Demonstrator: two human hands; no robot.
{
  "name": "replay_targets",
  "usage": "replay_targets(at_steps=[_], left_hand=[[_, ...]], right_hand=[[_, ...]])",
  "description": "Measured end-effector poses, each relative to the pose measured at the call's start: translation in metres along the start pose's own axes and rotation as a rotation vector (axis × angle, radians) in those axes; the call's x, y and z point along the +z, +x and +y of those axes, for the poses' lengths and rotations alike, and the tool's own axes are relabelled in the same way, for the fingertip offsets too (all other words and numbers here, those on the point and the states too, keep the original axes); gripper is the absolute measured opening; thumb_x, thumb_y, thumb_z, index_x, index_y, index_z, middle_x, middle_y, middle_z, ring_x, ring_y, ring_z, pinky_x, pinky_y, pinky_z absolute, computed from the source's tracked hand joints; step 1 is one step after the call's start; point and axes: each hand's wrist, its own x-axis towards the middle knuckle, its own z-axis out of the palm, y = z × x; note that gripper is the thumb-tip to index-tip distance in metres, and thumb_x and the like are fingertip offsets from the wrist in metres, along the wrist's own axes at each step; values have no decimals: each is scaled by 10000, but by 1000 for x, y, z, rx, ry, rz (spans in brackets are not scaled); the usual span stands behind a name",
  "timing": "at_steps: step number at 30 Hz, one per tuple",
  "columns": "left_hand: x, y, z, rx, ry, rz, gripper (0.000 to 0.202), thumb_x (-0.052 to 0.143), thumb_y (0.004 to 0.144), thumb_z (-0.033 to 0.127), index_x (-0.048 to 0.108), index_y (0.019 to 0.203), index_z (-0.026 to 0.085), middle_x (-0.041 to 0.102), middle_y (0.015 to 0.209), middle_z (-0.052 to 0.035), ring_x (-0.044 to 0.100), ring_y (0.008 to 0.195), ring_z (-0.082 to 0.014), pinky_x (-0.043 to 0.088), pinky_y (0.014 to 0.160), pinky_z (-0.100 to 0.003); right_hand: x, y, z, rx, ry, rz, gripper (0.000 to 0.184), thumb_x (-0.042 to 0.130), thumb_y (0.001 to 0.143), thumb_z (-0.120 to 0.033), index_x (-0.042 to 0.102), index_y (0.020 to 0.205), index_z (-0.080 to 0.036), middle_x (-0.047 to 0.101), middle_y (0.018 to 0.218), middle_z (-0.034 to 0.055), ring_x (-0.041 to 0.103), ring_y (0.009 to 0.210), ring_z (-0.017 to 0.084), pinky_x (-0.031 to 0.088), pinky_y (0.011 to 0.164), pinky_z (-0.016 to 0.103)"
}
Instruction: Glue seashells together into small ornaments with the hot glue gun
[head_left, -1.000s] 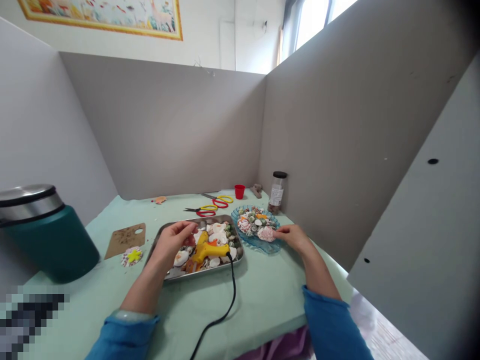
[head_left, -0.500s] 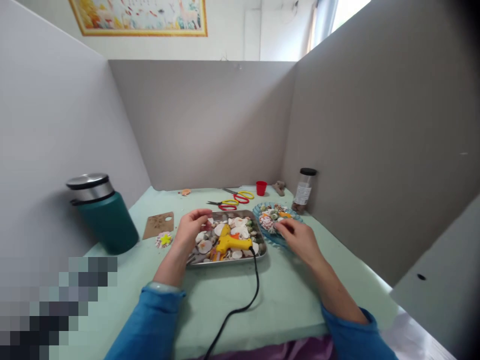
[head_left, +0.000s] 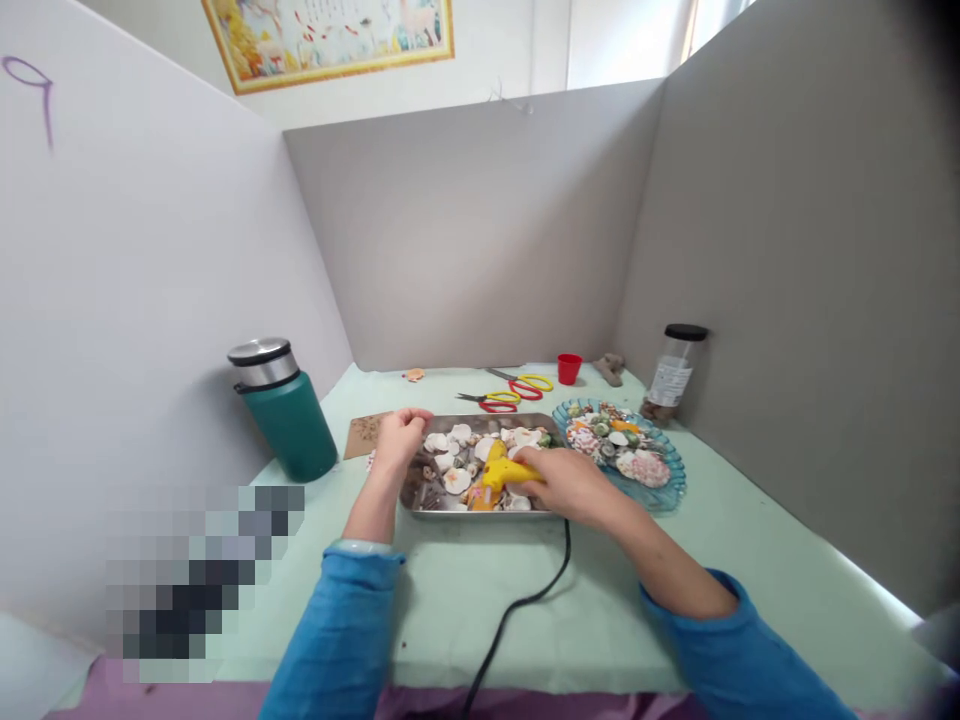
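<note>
My right hand (head_left: 570, 483) is closed around the handle of a yellow hot glue gun (head_left: 495, 476), which rests on shells in a metal tray. White shells (head_left: 457, 481) of several sizes fill much of the metal tray (head_left: 480, 514). At the tray's left edge is my left hand (head_left: 399, 440), its fingertips pinched together; whatever may be between them is too small to make out. Behind that hand a brown board (head_left: 363, 435) is partly covered, and only a sliver of a small decorated piece (head_left: 370, 460) shows.
A blue glass plate (head_left: 679, 482) of shells stands right of the tray. Two pairs of scissors (head_left: 501, 400), a red cup (head_left: 569, 369) and a lidded jar (head_left: 671, 380) are farther back. On the left stands a green bottle (head_left: 289, 425). A black cord (head_left: 517, 605) crosses the front.
My right hand has moved left from the shell plate and taken hold of the glue gun's handle. My left hand's fingers have drawn together. The whole view has shifted and tilted slightly.
</note>
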Motion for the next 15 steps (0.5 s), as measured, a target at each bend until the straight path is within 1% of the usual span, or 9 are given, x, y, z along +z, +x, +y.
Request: replay_targets(at_steps=[1,3,5,6,8,10,13,15], left_hand=[[-3,2,-3,27,43,8,203,527,577,216,678,700,157,664,668,-34,569,611,-147,421,610,-249],[-7,5,-7,80,135,17,229,524,597,218,697,737,165,687,717,-49,596,662,-166,427,654,-259],[-7,4,-7,118,258,5,239,522,613,214,710,753,168,690,707,-56,600,664,-180,426,665,-269],[-6,3,-5,131,327,-8,239,521,620,210,715,754,169,686,687,-57,594,643,-183,422,656,-273],[-3,-3,0,155,450,-49,232,524,630,199,721,749,172,678,653,-54,576,594,-186,410,630,-279],[2,-9,6,188,527,-93,225,526,641,188,725,744,175,681,652,-56,574,584,-190,402,621,-280],[6,-16,11,243,614,-172,228,524,666,183,733,758,182,704,711,-66,600,652,-203,398,642,-279],[7,-18,13,273,686,-240,226,525,707,223,737,777,188,718,768,-68,608,703,-204,395,666,-278]], right_hand=[[-3,-1,2,0,82,7,262,615,747,-307,651,1000,-248,673,795,33,600,670,196,384,592,276],[-10,-3,5,4,345,54,357,547,797,-338,586,1138,-241,654,847,27,582,653,166,415,589,272],[-14,-4,9,43,651,108,455,523,814,-378,500,1239,-217,623,814,13,560,607,141,439,563,263],[-14,-3,11,75,770,135,494,544,800,-391,478,1253,-205,604,782,1,545,577,130,445,546,258],[-11,-3,12,141,900,186,525,631,737,-389,498,1205,-190,565,720,-27,502,515,106,434,505,243],[-6,-2,11,177,959,234,468,687,691,-374,543,1094,-185,522,662,-49,449,475,85,398,462,224],[-1,-4,4,141,1161,278,301,641,747,-407,546,935,-192,435,573,-70,408,466,83,389,467,224],[0,-5,-2,108,1326,255,263,603,778,-433,527,871,-199,430,566,-64,413,478,90,398,482,232]])
